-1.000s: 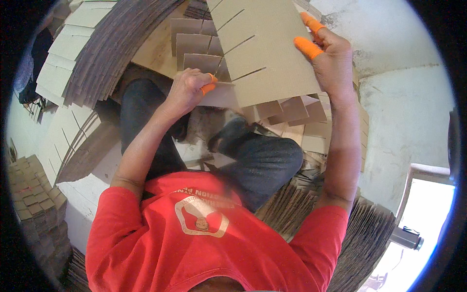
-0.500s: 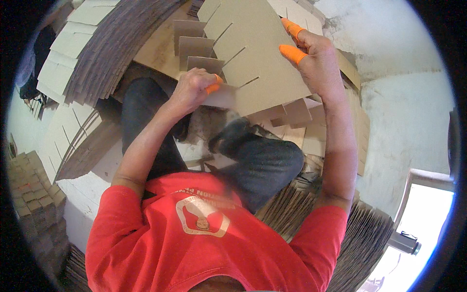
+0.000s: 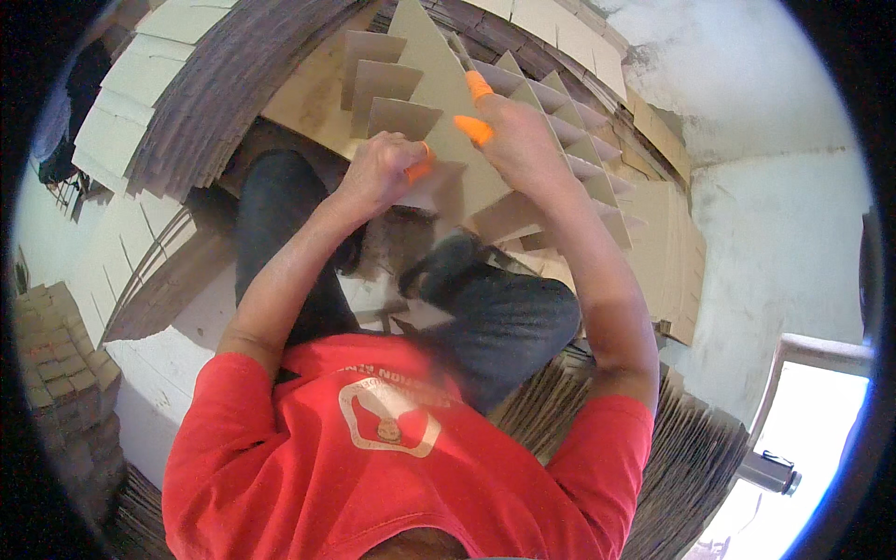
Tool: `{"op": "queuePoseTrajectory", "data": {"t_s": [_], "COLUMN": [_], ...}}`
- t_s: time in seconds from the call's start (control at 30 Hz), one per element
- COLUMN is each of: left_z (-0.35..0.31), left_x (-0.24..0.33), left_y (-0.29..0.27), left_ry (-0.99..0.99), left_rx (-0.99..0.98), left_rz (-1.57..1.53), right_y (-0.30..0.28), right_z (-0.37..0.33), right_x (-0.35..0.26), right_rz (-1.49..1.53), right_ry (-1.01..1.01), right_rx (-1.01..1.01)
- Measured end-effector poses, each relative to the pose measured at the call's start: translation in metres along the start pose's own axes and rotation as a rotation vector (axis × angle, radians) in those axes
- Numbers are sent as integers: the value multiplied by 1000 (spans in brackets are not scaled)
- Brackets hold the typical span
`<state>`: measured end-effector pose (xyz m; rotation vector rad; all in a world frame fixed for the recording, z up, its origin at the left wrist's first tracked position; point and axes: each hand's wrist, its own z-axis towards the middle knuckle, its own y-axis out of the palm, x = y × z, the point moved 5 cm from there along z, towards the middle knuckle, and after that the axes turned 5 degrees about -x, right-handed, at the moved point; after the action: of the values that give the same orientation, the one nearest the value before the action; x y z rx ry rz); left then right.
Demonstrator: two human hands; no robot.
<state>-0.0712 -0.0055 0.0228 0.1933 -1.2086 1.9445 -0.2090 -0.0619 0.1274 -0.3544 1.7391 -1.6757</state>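
Observation:
A half-built cardboard divider grid (image 3: 558, 110) stands on a wooden board (image 3: 313, 89) in front of me. One long slotted cardboard strip (image 3: 435, 75) rises along its left side, and several short cardboard cross pieces (image 3: 403, 117) stick out to the left of it. My left hand (image 3: 378, 173) is closed around the end of the nearest cross piece (image 3: 441, 189), low beside the strip. Across from it, my right hand (image 3: 518, 140) pinches the long strip's upper edge between thumb and fingers. Orange covers wrap the thumb and a finger of the right hand; orange also shows on the left.
Tall stacks of slotted cardboard (image 3: 201, 103) curve around the left. Another stack (image 3: 154, 266) lies below them, and a block of bundled cardboard (image 3: 70, 373) is at far left. Upright cardboard sheets (image 3: 691, 448) line the right, near a pale wall (image 3: 775, 215). My bent legs (image 3: 499, 313) are close by.
The right hand has moved left and down with the long strip, which now stands steeper. The grid behind it has come into view. My left hand has barely shifted.

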Motion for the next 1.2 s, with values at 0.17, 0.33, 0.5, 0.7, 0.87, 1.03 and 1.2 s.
{"op": "queuePoseTrajectory", "data": {"t_s": [0.17,0.33,0.5,0.7,0.87,1.03,1.2], "left_z": [1,3,3,35,74,109,109], "left_x": [-1,6,15,24,3,-30,-61], "left_y": [-1,-4,-9,-5,13,21,16], "left_ry": [-32,-32,27,75,66,145,235], "left_rx": [-41,5,181,-114,-256,-298,-415], "left_rz": [45,81,196,334,418,490,313], "right_y": [36,38,62,-9,13,51,79], "right_z": [6,-4,-39,8,21,10,-39], "right_x": [-6,-7,0,116,237,169,98], "right_rz": [-147,-256,-280,-316,-330,57,110], "right_ry": [33,62,-294,120,584,318,125], "right_rx": [-218,-150,479,696,226,-226,0]}}
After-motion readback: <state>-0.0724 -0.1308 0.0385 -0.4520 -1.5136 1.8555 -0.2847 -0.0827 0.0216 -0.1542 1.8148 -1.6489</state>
